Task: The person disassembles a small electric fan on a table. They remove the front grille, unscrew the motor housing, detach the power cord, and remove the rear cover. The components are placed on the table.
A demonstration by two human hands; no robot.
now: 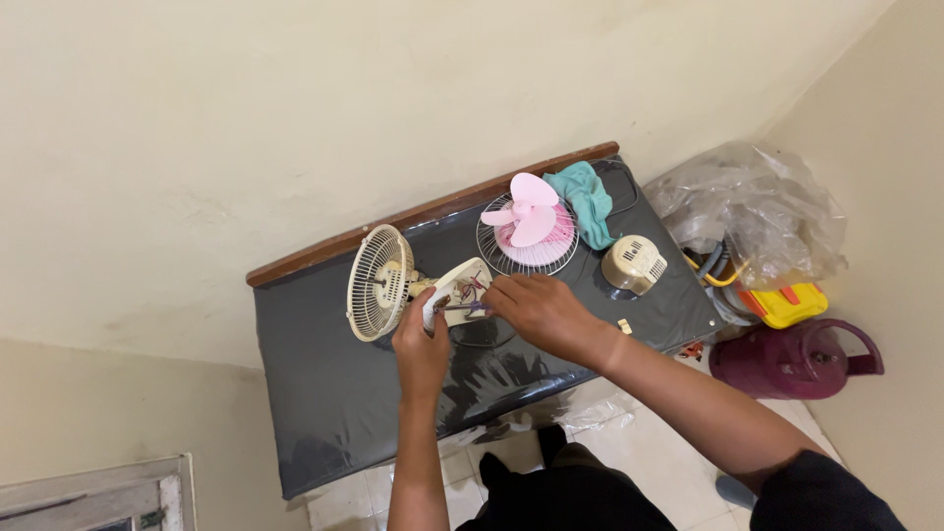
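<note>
Below us, a small tabletop [334,393] covered in dark grey sheet stands tight against a cream wall [295,98], with a brown wooden strip [393,221] running along its far edge where it meets that wall. We see pale tiled floor [649,462] beneath its near edge and a second wall closing the room on the right. Our left hand [421,346] wraps its fingers around the open cream fan base [462,287], whose wiring shows inside, near the middle of the tabletop; the cream fan guard [379,282] stands on edge just beside it on the left. Our right hand [539,310] pinches a slim purple-handled screwdriver [460,309], fingers closed on it, its tip pointing into the base. Behind the hands lie a round wire grille [501,258] with a pink fan blade [529,218] on it, a teal cloth [588,197] touching the far edge, and a beige motor cover [634,263] nearer the right edge. The left half of the tabletop is bare sheet, offering the widest room to move. Off the right edge, the corner is crowded: a crumpled clear plastic bag [757,206], a yellow plastic object [787,305], and a maroon watering jug [792,359] on the floor.
</note>
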